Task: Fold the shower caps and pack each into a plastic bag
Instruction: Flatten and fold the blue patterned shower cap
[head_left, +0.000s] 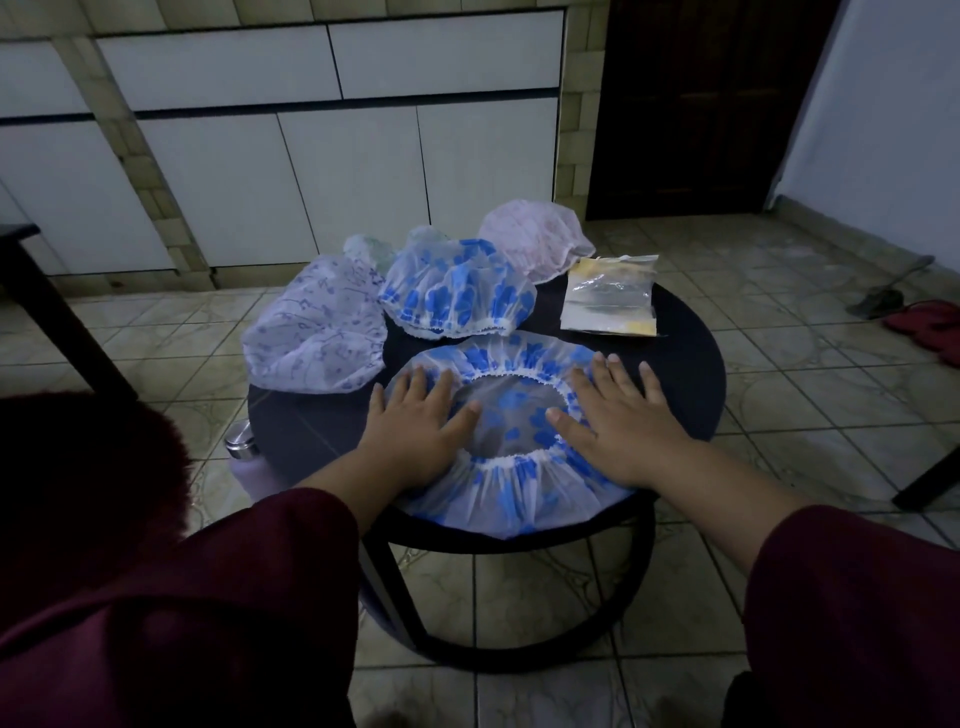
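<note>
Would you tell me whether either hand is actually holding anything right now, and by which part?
Nothing is gripped. The left hand and right hand lie flat on the blue-flowered shower cap, pressing its gathered sides.

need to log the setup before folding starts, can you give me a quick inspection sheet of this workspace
surface: round dark table, partly covered by caps.
job's things: blue-flowered shower cap spread flat at the near edge, opening up; second blue-flowered cap, purple-patterned cap, pink cap and a pale cap behind; stack of plastic bags at right.
clutter: metal-capped bottle beside the table's left edge.
hands: left hand and right hand pressed flat on the spread cap.
cables: nothing seen.
surroundings: tiled floor, white cabinets, dark door, red footwear.
</note>
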